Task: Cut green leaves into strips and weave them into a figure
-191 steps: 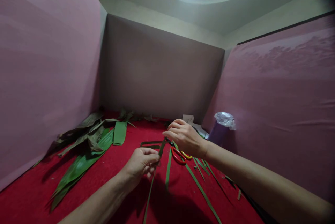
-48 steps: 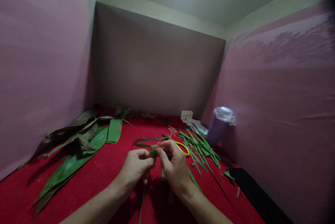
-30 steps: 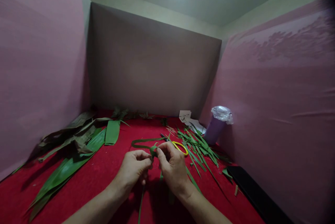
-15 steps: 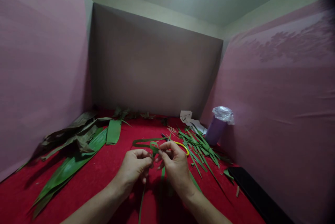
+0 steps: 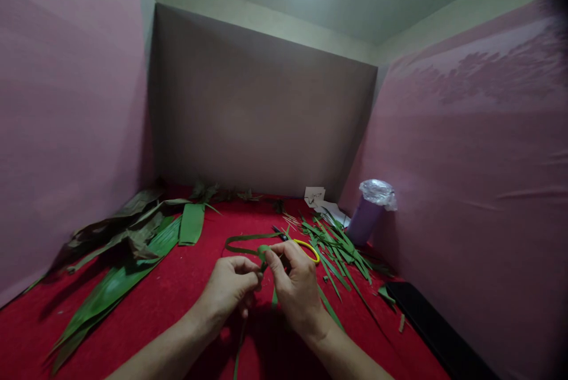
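My grip is pinched on a curled green leaf strip [image 5: 263, 251], left hand [image 5: 231, 285] and right hand [image 5: 296, 285] meeting at it over the red surface [image 5: 177, 315], near the yellow-handled scissors [image 5: 307, 244].

Green leaf strip [image 5: 263, 250], plain red surface [image 5: 171, 290]

The leaf strip [image 5: 262, 250] looks matt, the broad leaf [image 5: 116, 288] smooth and glossy.
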Tool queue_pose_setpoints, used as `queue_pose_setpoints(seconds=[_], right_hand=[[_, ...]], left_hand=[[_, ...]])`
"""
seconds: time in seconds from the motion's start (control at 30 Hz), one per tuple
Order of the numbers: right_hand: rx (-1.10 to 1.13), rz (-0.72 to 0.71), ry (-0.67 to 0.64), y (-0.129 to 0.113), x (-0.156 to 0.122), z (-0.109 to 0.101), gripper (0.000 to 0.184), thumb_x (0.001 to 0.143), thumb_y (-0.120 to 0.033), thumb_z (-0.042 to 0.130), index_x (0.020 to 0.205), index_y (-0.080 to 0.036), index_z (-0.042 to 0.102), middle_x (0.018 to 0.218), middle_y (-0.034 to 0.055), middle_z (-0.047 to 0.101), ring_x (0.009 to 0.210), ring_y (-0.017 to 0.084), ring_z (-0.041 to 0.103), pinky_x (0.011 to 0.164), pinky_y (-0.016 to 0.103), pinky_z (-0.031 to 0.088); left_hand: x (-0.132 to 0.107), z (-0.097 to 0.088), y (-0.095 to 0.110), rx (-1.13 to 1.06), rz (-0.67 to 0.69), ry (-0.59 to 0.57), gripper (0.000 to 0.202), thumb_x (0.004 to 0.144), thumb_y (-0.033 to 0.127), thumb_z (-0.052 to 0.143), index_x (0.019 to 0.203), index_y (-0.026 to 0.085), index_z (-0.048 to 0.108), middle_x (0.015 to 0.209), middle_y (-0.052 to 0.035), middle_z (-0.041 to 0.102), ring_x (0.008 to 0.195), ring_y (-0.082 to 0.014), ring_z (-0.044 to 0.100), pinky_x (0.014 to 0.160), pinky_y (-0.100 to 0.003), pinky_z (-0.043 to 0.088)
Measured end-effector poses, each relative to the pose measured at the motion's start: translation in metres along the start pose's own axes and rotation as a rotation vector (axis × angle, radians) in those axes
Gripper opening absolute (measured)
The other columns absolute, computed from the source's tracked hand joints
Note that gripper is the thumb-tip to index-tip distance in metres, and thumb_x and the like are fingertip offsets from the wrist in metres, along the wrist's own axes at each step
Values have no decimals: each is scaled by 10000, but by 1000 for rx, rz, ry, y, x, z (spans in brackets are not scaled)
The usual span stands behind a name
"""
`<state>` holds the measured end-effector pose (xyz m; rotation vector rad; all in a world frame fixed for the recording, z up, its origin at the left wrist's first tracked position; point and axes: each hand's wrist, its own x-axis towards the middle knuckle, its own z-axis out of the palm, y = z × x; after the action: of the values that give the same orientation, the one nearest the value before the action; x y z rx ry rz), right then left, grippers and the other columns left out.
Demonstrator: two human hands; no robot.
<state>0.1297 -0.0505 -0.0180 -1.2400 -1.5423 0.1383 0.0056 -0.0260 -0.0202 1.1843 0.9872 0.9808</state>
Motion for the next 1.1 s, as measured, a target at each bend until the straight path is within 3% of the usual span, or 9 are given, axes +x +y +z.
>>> queue_pose_setpoints(seconds=[0.37, 0.6, 0.83, 1.1], right_hand=[[65, 171, 37, 7, 3, 1, 222, 844, -295, 516, 651, -185, 512, 565, -26, 515, 521, 122, 459, 493, 220, 336], [131, 156, 19, 6, 5, 1, 142, 842, -284, 514, 784, -171, 578, 540, -44, 490, 476, 107, 431, 456, 209, 319], [101, 187, -22, 7, 7, 0, 365, 843, -405, 503, 556, -180, 479, 487, -61, 377, 472, 97, 337, 459, 215, 276], [26, 166, -21, 11, 7, 2, 434, 851, -371, 476, 476, -188, 355, 477, -69, 281, 465, 92, 269, 457, 223, 233]], left_hand=[[0, 0, 0, -8, 38, 19, 151, 547, 244, 653, 517, 152, 537, 354, 53, 510, 240, -65, 385, 245, -175, 329], [0, 1, 2, 12, 61, 29, 170, 532, 267, 664, 509, 153, 540, 325, 60, 486, 224, -64, 370, 238, -174, 305], [0, 0, 0, 33, 74, 30, 156, 539, 260, 645, 523, 155, 530, 338, 59, 497, 230, -67, 381, 242, -176, 313], [0, 0, 2, 23, 87, 38, 182, 535, 272, 654, 515, 159, 512, 347, 61, 487, 243, -64, 373, 242, -176, 313]])
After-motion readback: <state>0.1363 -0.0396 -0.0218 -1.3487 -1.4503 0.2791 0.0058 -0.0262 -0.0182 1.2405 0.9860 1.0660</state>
